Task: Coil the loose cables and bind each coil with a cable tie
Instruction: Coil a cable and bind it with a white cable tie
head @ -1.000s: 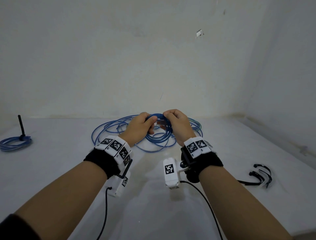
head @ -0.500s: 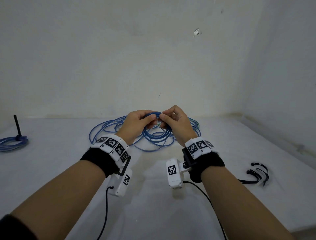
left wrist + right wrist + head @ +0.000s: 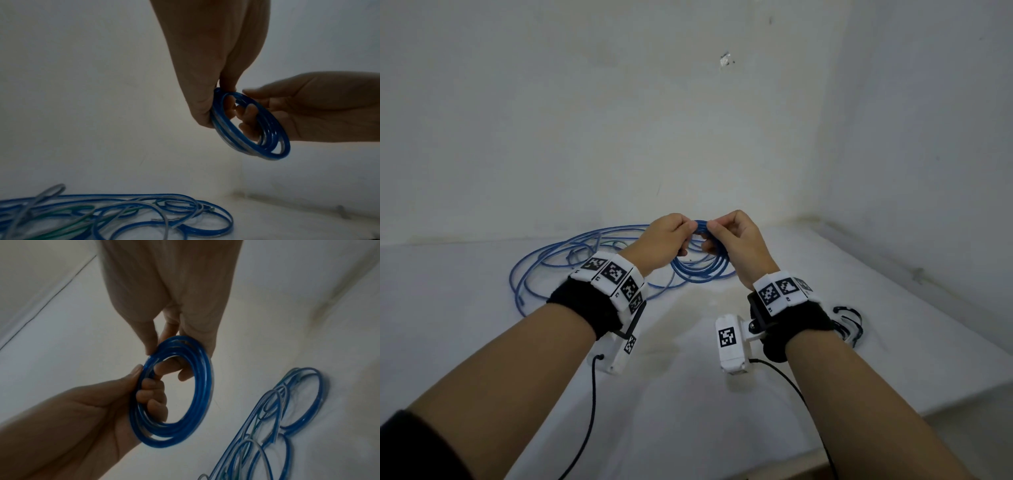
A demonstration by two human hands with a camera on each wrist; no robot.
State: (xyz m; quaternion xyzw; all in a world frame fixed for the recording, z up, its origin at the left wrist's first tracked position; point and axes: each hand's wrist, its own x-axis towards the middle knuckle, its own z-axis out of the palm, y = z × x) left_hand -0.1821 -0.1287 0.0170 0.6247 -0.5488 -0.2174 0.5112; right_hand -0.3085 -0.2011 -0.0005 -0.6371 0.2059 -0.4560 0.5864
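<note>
The white table (image 3: 688, 428) holds the messy pile of loose blue cables (image 3: 571, 253), so they wait there for you. Your left hand (image 3: 666, 240) and right hand (image 3: 736, 240) both pinch the blue cable coil (image 3: 703, 270) up in the air, so its rings stay together for a black cable tie (image 3: 849, 322), lying nearby on your right.

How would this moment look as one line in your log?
step: coiling | left hand: grips blue coil | right hand: grips coil | cable ties: on table, untouched
</note>
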